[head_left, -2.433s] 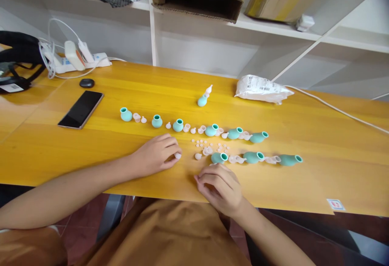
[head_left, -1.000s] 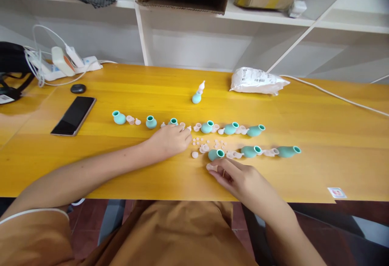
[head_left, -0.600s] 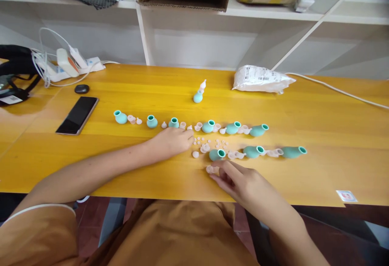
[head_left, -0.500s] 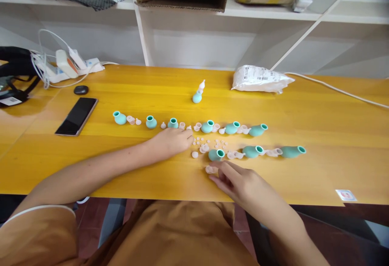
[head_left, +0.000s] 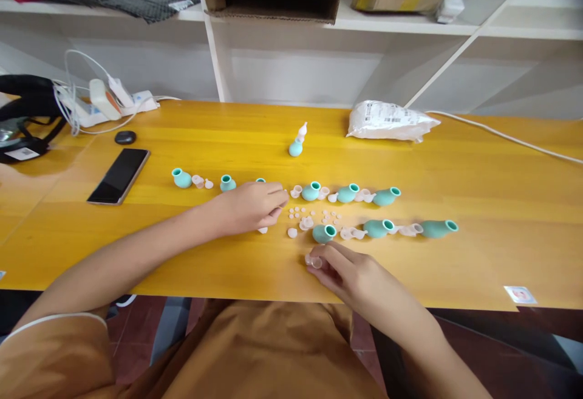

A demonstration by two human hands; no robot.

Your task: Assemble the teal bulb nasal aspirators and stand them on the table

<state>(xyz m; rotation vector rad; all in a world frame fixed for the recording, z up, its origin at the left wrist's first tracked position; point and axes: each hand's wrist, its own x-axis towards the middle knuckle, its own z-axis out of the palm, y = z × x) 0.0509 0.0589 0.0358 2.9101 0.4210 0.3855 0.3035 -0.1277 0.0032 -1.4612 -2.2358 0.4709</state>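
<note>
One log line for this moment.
left hand: beside small discs, grip unclear | right hand: holds translucent pieces | teal bottles: mostly in two rows | phone: flat, at left

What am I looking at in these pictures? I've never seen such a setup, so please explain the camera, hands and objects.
There is no machine: these are a person's bare left hand and right hand. Every picture comes from one camera worn on the head, looking forward and down.

On the wooden table stand two rows of teal bulbs, with small translucent cups among them and tiny pale discs between the rows. A phone lies at the left.

The right hand pinches a translucent piece. A pale piece shows beneath the left fingers; whether it is in that hand's grip is unclear.
</note>
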